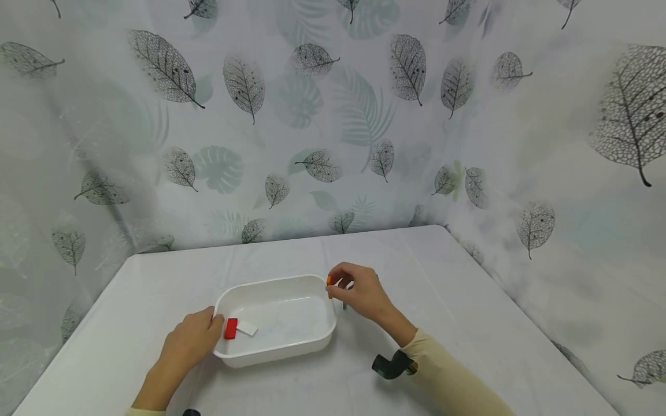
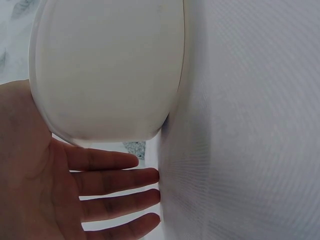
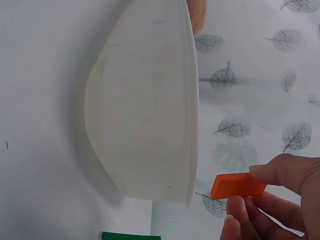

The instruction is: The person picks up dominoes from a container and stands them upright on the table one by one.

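Note:
A white plastic basin [image 1: 281, 350] stands on the table. At its left end my left hand [image 1: 193, 335] holds the rim, thumb over the edge; in the left wrist view its other fingers [image 2: 117, 181] stretch straight outside the wall. My right hand [image 1: 359, 292] pinches an orange block [image 3: 232, 186] between thumb and fingers, at rim height by the basin's far right corner. Inside the basin, at the left end, lie a red block [image 1: 231, 328] and a white block [image 1: 247, 328].
A green block [image 3: 131, 236] shows at the bottom of the right wrist view, outside the basin. Something small and dark [image 1: 344, 300] stands partly hidden behind my right hand. A leaf-patterned curtain [image 1: 312, 115] rises behind the white table [image 1: 416, 254].

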{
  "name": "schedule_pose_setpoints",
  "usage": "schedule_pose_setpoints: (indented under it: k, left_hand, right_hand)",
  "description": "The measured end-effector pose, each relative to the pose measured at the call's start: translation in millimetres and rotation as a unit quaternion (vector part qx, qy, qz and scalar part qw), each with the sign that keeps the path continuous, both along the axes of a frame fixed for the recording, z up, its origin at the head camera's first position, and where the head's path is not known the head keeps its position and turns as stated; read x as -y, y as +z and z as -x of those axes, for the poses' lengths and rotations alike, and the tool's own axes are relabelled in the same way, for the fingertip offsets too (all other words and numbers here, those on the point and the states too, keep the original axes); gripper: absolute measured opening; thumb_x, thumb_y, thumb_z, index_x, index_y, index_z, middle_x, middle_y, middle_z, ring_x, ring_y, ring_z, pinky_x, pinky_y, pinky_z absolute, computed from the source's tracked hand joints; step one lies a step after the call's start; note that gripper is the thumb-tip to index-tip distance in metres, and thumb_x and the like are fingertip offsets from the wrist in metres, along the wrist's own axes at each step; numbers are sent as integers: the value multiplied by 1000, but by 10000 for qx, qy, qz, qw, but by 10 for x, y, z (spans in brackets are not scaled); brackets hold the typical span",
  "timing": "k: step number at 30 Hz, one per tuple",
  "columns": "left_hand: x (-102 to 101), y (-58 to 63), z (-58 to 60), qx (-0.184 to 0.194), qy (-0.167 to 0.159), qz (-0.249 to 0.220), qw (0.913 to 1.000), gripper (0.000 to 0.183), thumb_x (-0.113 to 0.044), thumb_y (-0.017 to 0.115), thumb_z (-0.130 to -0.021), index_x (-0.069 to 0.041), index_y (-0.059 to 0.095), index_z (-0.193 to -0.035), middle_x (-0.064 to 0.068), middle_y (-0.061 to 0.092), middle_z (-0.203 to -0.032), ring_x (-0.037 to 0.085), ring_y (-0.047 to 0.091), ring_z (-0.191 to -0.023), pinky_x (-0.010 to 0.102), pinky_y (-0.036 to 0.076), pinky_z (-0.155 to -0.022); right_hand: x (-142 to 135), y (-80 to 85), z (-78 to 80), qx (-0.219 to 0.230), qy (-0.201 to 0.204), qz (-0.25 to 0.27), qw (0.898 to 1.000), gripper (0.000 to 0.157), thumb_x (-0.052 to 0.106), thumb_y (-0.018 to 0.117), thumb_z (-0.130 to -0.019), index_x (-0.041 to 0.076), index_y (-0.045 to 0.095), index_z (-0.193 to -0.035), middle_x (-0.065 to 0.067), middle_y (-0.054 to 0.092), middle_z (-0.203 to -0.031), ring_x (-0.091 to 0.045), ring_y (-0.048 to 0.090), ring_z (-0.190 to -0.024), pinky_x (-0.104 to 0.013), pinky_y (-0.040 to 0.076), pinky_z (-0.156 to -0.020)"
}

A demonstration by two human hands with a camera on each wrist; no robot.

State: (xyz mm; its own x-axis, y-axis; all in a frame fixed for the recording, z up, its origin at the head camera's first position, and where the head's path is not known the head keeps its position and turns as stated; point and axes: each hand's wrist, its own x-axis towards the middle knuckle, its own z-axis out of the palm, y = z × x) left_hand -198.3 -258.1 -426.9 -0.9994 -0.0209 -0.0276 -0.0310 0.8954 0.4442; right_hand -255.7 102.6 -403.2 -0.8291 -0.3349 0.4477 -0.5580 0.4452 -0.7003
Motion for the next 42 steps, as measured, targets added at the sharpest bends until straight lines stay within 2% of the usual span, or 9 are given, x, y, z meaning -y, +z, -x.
schedule_pose_setpoints:
  k: [7, 12, 19, 21, 27, 32, 42]
  left_hand:
    - [-10, 19, -7, -7, 19, -4, 10000, 37, -24, 45, -104, 8, 61, -115, 5, 53, -73, 22, 52, -67, 37, 44, -55]
    - [-9, 24, -13, -18, 8, -25, 10000, 37, -24, 45, -104, 7, 61, -115, 5, 53, -73, 22, 52, -67, 38, 44, -55]
    - [13, 2, -7, 15, 15, -24, 10000, 32, -24, 44, -105, 3, 60, -109, 5, 50, -72, 22, 51, -67, 37, 43, -55]
    - [16, -2, -4, 15, 11, -30, 10000, 33, -24, 44, -105, 4, 61, -110, 5, 51, -72, 22, 51, -67, 37, 43, -55]
    - [8, -4, 4, 13, 24, -39, 10000, 35, -25, 44, -105, 5, 60, -113, 5, 51, -73, 22, 51, -67, 37, 44, -55]
    - [-5, -3, 3, 10, 45, -50, 10000, 35, -25, 44, -105, 5, 60, -113, 5, 51, -73, 23, 51, -67, 37, 44, -55]
    - [20, -24, 4, -77, -15, -16, 10000, 27, -24, 42, -105, -4, 58, -96, 5, 49, -71, 23, 49, -65, 38, 41, -54]
  right_hand:
    - [-103, -9, 10, 14, -179, -15, 9998, 16, 6, 80, -88, 11, 74, -102, 6, 71, -92, -12, 67, -77, -30, 53, -58]
    - [-183, -21, 20, -50, -264, -30, 9996, 17, 8, 82, -87, 12, 74, -101, 6, 71, -91, -12, 66, -78, -32, 55, -66]
    - [-289, -46, 18, 301, -371, 70, 9988, 17, 10, 81, -89, 14, 74, -103, 6, 71, -89, -14, 66, -75, -33, 53, -50]
    - [-314, -41, 17, 314, -380, 89, 9987, 17, 9, 82, -89, 14, 73, -103, 5, 71, -89, -15, 67, -74, -34, 53, -49]
    - [-390, -34, 31, 129, -530, -6, 9985, 18, 8, 82, -88, 11, 75, -104, 5, 71, -92, -13, 67, -77, -33, 54, -61]
    - [-470, -41, 49, 141, -648, -75, 9978, 18, 9, 82, -89, 10, 75, -106, 7, 72, -92, -12, 67, -79, -34, 55, -69]
    - [-634, -64, 39, 277, -875, -23, 9958, 19, 10, 82, -88, 13, 75, -105, 4, 72, -95, -16, 67, -81, -33, 55, -69]
